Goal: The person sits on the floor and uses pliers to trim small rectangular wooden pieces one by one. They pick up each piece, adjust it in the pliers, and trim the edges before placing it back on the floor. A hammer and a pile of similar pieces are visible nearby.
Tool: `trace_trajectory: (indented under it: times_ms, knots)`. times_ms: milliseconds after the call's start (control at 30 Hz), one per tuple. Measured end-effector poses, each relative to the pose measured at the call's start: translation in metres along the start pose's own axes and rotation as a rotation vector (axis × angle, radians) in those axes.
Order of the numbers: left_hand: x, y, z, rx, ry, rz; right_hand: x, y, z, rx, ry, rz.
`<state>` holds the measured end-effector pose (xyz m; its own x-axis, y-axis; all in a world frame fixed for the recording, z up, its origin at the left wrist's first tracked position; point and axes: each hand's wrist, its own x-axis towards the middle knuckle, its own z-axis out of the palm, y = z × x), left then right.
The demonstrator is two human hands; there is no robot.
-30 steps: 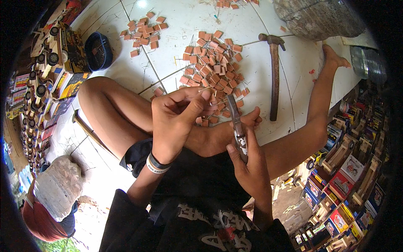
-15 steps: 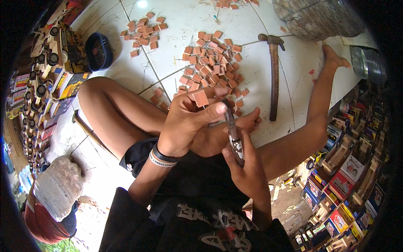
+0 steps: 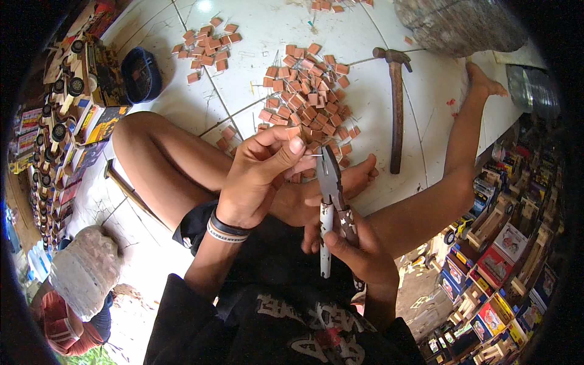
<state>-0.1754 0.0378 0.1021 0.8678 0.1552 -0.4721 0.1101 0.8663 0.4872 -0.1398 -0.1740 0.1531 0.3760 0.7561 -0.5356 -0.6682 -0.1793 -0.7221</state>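
Note:
Between the thumb and fingers of my left hand (image 3: 246, 182) is a small reddish-brown block (image 3: 294, 132), partly hidden by the fingertips. A thin nail (image 3: 316, 156) sticks out from these fingers to the right, its end at the jaws of the pliers (image 3: 330, 179). My right hand (image 3: 368, 255) is wrapped round the pliers' handles, which have chipped white coating and stand apart. Whether the jaws touch the nail I cannot tell. Just beyond both hands lies a large heap of similar blocks (image 3: 310, 91) with thin nails sticking out.
A smaller pile of blocks (image 3: 210, 45) lies far left, near a dark blue tub (image 3: 141, 74). A hammer (image 3: 396, 109) rests on the tiles at right. Wooden toy trucks (image 3: 61, 121) line the left; more toy vehicles (image 3: 499, 255) crowd the right. A person (image 3: 70, 322) is at lower left.
The pliers have turned more upright and their handles have spread. My left hand has shifted slightly left, turning the block, and the nail now shows beside the jaws.

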Motion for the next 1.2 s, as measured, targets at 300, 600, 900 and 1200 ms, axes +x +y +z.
trace_trajectory:
  times_ms: [300,600,900,1200]
  knots:
    - [0.002,-0.005,-0.007,0.268,-0.087,0.189,-0.004,-0.001,-0.002,-0.255,0.251,0.048]
    - [0.001,-0.007,0.001,0.438,-0.121,0.267,-0.004,-0.003,0.0,-0.095,0.169,0.06]
    - [0.002,-0.008,-0.002,0.485,-0.123,0.266,-0.003,0.0,0.003,-0.088,0.193,0.081]
    - [0.004,-0.004,-0.001,0.545,-0.135,0.246,-0.001,0.021,0.004,-0.256,0.349,0.139]
